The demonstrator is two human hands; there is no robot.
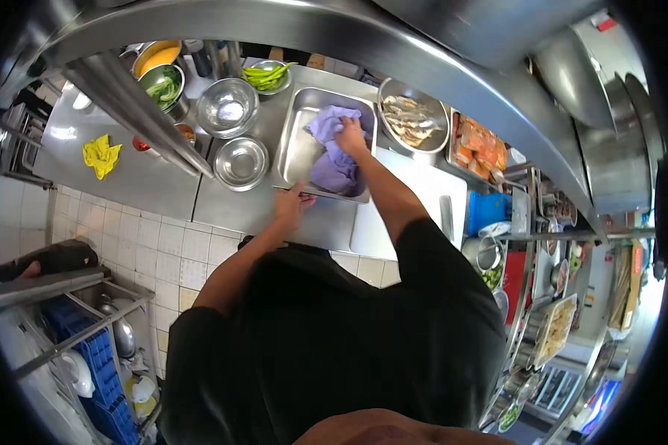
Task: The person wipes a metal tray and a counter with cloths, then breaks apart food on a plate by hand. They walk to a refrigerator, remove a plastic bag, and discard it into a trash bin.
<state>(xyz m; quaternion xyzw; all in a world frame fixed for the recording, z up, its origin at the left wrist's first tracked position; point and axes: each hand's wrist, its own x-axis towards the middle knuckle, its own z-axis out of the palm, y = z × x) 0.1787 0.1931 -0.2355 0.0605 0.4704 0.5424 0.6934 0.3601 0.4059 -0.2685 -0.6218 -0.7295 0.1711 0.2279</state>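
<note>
In the head view, the right hand (351, 136) presses a purple cloth (332, 159) into the tray (293, 144) at twelve o'clock on the desk (230, 204). The left hand (292, 202) pinches the tray's near rim at six o'clock. Judging from this, holding that rim firm and wiping corner to corner would do best.

A long steel counter (148, 185) runs across a kitchen, with a steel shelf (133, 104) above it and a curved steel hood (393, 44) overhead that reflects bright light. The floor (163, 245) has small pale tiles. A wire rack (67, 326) holding blue crates (96, 363) stands at the lower left
</note>
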